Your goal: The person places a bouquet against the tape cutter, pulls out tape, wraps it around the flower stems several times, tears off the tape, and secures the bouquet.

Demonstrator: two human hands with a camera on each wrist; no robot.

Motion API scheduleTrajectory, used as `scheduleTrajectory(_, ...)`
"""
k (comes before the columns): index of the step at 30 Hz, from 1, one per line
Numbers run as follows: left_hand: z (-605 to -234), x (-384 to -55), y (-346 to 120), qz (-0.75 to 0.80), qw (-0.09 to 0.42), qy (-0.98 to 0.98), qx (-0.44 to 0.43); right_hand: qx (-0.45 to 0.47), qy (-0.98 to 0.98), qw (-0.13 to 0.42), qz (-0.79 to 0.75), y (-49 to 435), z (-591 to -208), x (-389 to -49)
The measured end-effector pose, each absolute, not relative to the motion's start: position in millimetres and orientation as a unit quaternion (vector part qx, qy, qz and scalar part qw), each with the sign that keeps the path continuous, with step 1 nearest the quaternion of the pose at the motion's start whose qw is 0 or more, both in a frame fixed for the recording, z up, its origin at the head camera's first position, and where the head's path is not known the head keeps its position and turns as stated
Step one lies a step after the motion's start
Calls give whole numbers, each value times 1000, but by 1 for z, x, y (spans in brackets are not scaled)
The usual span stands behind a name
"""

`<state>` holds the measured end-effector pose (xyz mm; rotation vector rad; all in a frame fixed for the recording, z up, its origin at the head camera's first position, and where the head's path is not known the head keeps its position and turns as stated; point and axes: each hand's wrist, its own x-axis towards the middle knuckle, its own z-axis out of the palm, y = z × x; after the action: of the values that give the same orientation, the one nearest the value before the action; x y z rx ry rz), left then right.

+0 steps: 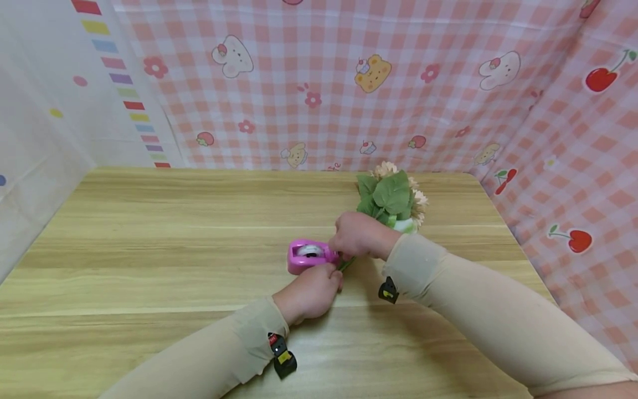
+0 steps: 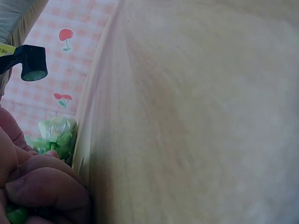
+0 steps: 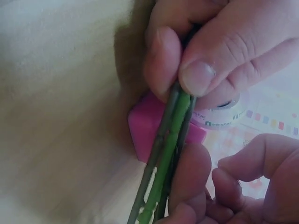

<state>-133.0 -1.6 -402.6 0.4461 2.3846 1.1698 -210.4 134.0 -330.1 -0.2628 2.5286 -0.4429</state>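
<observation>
A bunch of artificial flowers (image 1: 392,194), with pale blossoms and broad green leaves, lies toward the right of the table. Its several green stems (image 3: 170,135) run to my left hand (image 1: 313,289), whose thumb and finger pinch them near their ends. My right hand (image 1: 363,235) is over the stems between that grip and the leaves. In the right wrist view its fingers (image 3: 189,170) are bent close against the stems; I cannot tell what they hold. A pink tape dispenser (image 1: 299,264) with a tape roll (image 1: 310,251) stands beside both hands, its right end partly hidden behind them.
The wood-grain table (image 1: 164,249) extends left and in front of the hands. Behind it hangs a pink checked cloth (image 1: 309,72) with cartoon prints, continuing along the right side. White cloth (image 1: 45,72) covers the left. Small black devices (image 1: 283,354) are strapped at both wrists.
</observation>
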Motion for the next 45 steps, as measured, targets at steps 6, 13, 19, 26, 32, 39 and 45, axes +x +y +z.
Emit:
scheduleTrajectory(6, -403, -133, -2, 429, 228, 860, 153, -96, 939, 276, -182, 134, -329, -208)
scheduleTrajectory(13, -404, -133, -1, 432, 224, 861, 149, -112, 941, 266, -177, 138, -326, -207)
scheduleTrajectory(19, -403, -132, 0, 435, 217, 861, 149, -114, 943, 262, -168, 142, -324, -208)
scheduleTrajectory(26, -400, -131, -1, 440, 223, 858, 144, -101, 941, 272, -172, 146, -325, -206)
scheduleTrajectory(32, -399, -131, 0, 447, 233, 854, 132, -99, 942, 271, -170, 148, -326, -205)
scheduleTrajectory(39, -401, -131, 4, 473, 243, 840, 107, -102, 944, 271, -157, 148, -327, -204)
scheduleTrajectory(45, -403, -129, 5, 484, 229, 838, 99, -116, 943, 278, -140, 149, -325, -202)
